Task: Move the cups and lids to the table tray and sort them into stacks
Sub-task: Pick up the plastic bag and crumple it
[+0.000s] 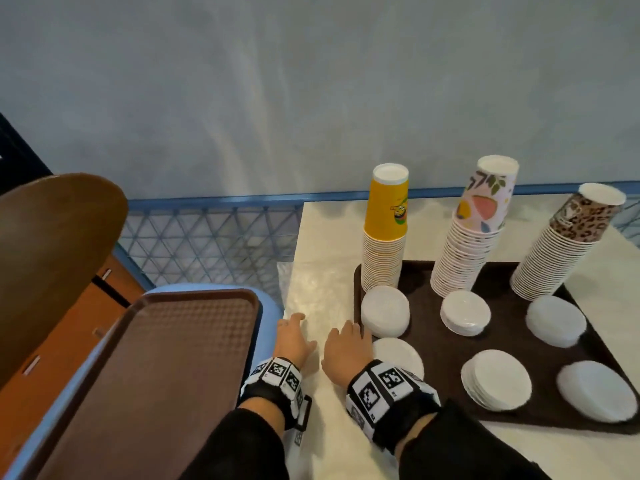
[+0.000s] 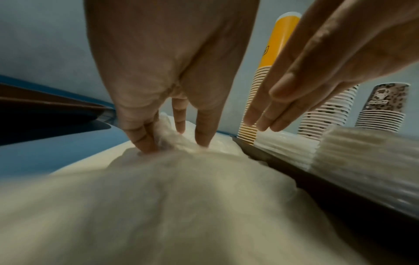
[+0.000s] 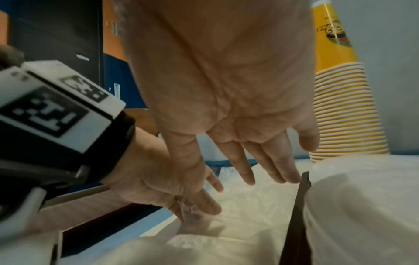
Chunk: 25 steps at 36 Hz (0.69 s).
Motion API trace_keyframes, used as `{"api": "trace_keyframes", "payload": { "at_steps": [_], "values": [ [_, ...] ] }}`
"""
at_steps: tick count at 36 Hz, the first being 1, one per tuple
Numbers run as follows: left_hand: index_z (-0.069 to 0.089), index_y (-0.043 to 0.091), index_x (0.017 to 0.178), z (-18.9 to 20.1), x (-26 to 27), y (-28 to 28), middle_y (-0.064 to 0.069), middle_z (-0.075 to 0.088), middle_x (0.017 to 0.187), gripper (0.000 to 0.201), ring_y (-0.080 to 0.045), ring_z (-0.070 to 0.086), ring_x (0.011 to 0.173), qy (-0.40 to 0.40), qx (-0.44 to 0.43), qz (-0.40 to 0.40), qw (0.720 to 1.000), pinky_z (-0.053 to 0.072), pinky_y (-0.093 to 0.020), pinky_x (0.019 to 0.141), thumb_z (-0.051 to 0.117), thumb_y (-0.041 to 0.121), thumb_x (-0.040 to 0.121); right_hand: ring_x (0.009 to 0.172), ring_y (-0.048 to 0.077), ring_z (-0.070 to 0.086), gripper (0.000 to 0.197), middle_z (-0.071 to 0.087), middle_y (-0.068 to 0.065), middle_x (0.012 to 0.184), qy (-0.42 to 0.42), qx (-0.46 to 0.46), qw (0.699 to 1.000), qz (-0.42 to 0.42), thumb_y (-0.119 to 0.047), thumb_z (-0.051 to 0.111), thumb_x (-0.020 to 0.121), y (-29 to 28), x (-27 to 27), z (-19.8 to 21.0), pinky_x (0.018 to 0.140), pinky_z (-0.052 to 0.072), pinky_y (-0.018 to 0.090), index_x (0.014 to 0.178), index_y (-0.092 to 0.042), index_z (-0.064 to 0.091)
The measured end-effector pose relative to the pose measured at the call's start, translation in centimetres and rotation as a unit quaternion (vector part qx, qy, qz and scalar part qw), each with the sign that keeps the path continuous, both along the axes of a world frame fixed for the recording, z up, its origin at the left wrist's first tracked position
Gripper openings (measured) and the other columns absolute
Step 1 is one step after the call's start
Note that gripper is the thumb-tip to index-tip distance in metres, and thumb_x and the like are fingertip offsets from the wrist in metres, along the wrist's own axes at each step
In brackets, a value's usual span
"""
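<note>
On the white table a dark brown tray (image 1: 433, 344) carries three upside-down cup stacks: yellow (image 1: 384, 237), floral pink (image 1: 467, 244) and leopard print (image 1: 561, 251). Several white lid stacks lie in front of them, such as one (image 1: 385, 309) by the yellow cups and another (image 1: 497, 379) nearer me. My left hand (image 1: 294, 337) (image 2: 174, 141) pinches a crumpled clear plastic wrapper (image 1: 311, 292) (image 2: 167, 132) lying on the table left of the tray. My right hand (image 1: 343, 344) (image 3: 267, 175) hovers flat with straight fingers beside the tray's left rim, holding nothing.
A second brown tray (image 1: 166, 375) rests bare on a blue surface to my left. Behind it rises a wooden chair back (image 1: 59, 237). A blue mesh barrier (image 1: 214, 237) runs along the grey wall. White tabletop shows in front of the tray.
</note>
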<state>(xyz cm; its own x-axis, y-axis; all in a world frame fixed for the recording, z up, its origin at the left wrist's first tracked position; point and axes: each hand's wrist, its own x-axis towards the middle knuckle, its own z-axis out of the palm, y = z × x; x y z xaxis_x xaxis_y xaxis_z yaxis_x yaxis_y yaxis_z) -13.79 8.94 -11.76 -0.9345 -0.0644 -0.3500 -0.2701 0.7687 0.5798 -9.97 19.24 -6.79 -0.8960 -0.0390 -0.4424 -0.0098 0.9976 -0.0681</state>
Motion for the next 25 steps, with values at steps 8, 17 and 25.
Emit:
{"api": "trace_keyframes", "payload": {
  "at_steps": [8, 17, 25],
  "values": [
    [0.035, 0.004, 0.134, 0.1, -0.8, 0.0, -0.018, 0.055, 0.126, 0.055, -0.031, 0.052, 0.117, -0.020, 0.101, 0.036, 0.994, 0.040, -0.033, 0.097, 0.062, 0.019, 0.088, 0.141, 0.032, 0.023, 0.044, 0.033, 0.017, 0.148, -0.060, 0.079, 0.995, 0.032, -0.020, 0.037, 0.096, -0.8, -0.4, 0.7, 0.116, 0.012, 0.049, 0.137, -0.003, 0.038],
    [0.045, 0.013, 0.069, 2.1, -1.6, -1.0, -0.001, 0.052, 0.074, 0.028, -0.018, 0.047, 0.076, 0.088, 0.046, -0.079, 0.992, 0.030, -0.025, 0.064, 0.046, 0.022, 0.096, 0.142, 0.032, 0.023, 0.051, 0.025, 0.020, 0.151, -0.073, 0.031, 0.997, -0.018, -0.016, 0.039, 0.097, -1.6, -1.1, 0.0, 0.115, 0.023, 0.039, 0.141, 0.004, 0.025],
    [0.043, 0.013, 0.068, 6.0, -1.6, -1.9, 0.003, 0.044, 0.064, 0.029, -0.018, 0.044, 0.072, 0.174, 0.070, -0.087, 0.978, 0.025, -0.026, 0.060, 0.046, 0.021, 0.096, 0.138, 0.031, 0.028, 0.060, 0.023, 0.020, 0.150, -0.071, -0.022, 0.993, -0.095, -0.016, 0.045, 0.094, -2.0, -1.6, -1.0, 0.112, 0.028, 0.036, 0.142, 0.007, 0.017]
  ]
}}
